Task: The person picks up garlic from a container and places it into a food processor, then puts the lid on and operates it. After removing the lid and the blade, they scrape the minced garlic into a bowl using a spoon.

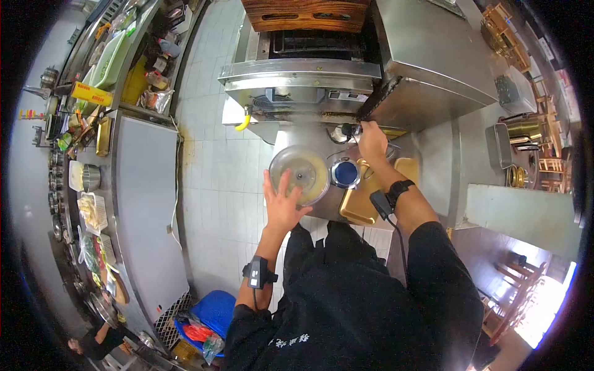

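Note:
A round clear-lidded bowl [314, 162] stands on the steel counter, with something pale yellow inside. My left hand [284, 203] rests on its lower left part, fingers spread. Right of the bowl is a round container with a dark blue top [345, 174]. My right hand [373, 143] reaches past it to the back of the counter, fingers closed at a small black object [350, 130] with a cord; it looks like a plug, though its details are too small to tell. A gold tray [360, 207] lies under my right forearm.
A steel appliance [300, 80] with a wooden box [306, 15] on top stands behind the counter. A large steel cabinet [439, 55] is at the right. Shelves, food containers and a blue bin [216, 311] are at the left. Another person [99, 343] is at the far lower left.

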A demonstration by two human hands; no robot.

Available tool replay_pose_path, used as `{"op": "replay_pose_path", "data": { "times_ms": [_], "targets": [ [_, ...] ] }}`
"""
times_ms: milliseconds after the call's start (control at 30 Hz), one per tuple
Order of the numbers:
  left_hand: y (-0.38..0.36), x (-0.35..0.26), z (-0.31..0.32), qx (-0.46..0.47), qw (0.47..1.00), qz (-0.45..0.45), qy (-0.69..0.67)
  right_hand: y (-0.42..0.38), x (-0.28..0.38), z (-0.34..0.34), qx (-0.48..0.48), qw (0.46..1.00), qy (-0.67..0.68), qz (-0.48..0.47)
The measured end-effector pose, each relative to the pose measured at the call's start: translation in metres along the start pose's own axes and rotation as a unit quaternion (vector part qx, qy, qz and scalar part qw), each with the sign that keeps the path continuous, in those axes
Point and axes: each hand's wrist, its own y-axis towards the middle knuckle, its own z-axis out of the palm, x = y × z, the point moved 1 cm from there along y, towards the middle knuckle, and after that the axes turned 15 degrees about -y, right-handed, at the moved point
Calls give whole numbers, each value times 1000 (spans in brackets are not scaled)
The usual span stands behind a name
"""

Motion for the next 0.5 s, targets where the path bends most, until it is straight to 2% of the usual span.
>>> {"op": "replay_pose_path", "data": {
  "times_ms": [100, 200, 233, 333, 433, 500],
  "targets": [
    [1, -21, -12, -50, 999, -17, 12, -1, -5, -7, -20, 992, -73, -98],
    [-10, -30, 3, -119, 984, 98, -83, 8, -7, -1, -29, 958, -190, -213],
    [-12, -37, 10, -96, 978, 118, -139, 9, -6, 2, -35, 942, -238, -234],
    [-14, -58, 32, -52, 972, 174, -150, 1, -7, 1, -15, 959, -198, -201],
    [-14, -69, 44, -65, 974, 137, -168, -5, -29, 26, -34, 992, -108, -48],
    [-18, -73, 55, -65, 976, 83, -191, -9, -29, 14, -111, 990, -83, -13]
  ]
}}
